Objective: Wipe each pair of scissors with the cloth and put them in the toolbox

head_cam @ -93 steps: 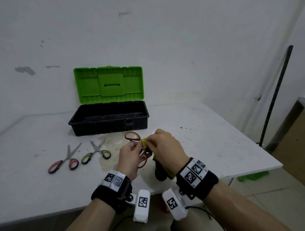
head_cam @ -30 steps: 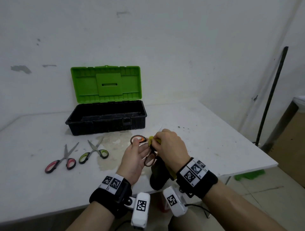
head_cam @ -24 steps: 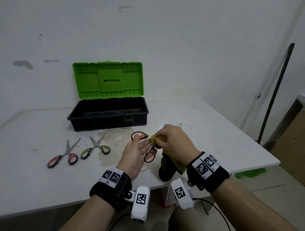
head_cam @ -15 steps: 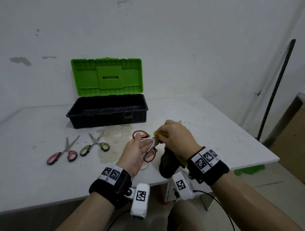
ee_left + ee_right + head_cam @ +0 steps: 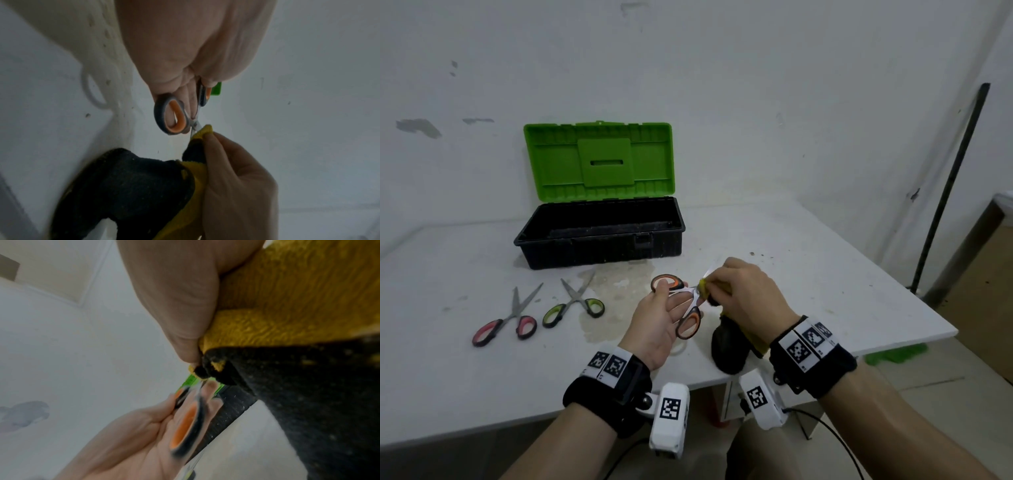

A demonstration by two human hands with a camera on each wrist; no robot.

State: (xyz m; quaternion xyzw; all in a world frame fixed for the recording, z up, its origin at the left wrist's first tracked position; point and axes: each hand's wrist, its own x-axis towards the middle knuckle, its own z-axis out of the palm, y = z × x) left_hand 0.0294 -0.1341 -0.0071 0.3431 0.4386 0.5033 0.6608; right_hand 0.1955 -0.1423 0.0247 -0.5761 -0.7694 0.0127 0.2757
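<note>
1. Head view: the left hand [image 5: 657, 318] holds the orange scissors [image 5: 681, 303] by the handles, fingers through and around the loops, above the table [image 5: 825, 291]. Just to the right, the right hand [image 5: 748, 294] pinches the cloth [image 5: 729, 342] around the blades; its loose end hangs to the table. The red scissors [image 5: 505, 320] and green scissors [image 5: 573, 305] lie to the left, well apart from both hands. The toolbox [image 5: 599, 233] stands open at the far side.
2. Left wrist view: fingers [image 5: 191, 95] pass between the orange loops; the cloth [image 5: 202, 131] covers the blades right at the pivot.
3. Right wrist view: the thumb [image 5: 176, 313] presses the yellow-and-black cloth [image 5: 287, 321] shut; the blurred handles [image 5: 185, 421] lie in the left palm.
</note>
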